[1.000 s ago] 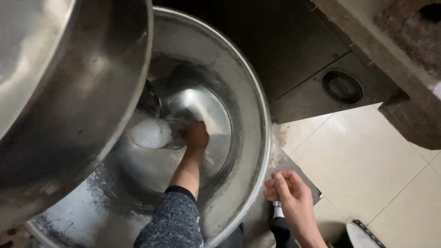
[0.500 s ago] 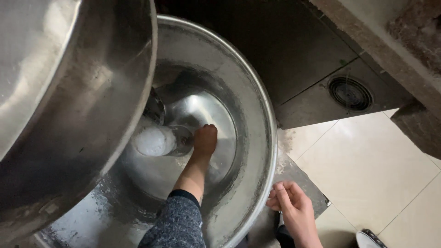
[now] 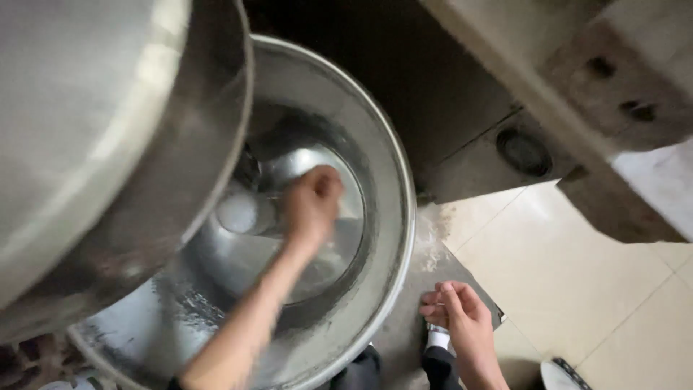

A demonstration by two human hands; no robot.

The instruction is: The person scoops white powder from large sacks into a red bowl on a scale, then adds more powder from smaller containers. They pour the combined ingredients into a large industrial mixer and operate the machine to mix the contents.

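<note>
The left hand (image 3: pixel 312 204) is reached deep into a large steel drum (image 3: pixel 375 166), where it is seen closed into a loose fist, blurred by motion; whether anything is gripped in it cannot be told. It is placed just beside a pale rounded hub (image 3: pixel 238 213) at the centre of the drum's polished bottom. The right hand (image 3: pixel 458 314) is held outside the drum, near its lower rim, with the fingers (image 3: pixel 437 297) curled partly inward and nothing seen in its grasp.

The drum's inner wall is dulled with a grey, powdery film, while the bottom is kept bright. The upper left of the view is filled by a second curved steel surface (image 3: pixel 94 123), by which part of the drum is overlapped. Beyond the rim, a dark metal panel with a round opening (image 3: pixel 523 152) is seen, and a worn concrete ledge (image 3: pixel 613 94) is set at the upper right. The floor (image 3: pixel 577 289) is laid with cream tiles, and a dusting of white powder (image 3: pixel 432 242) is scattered beside the drum.
</note>
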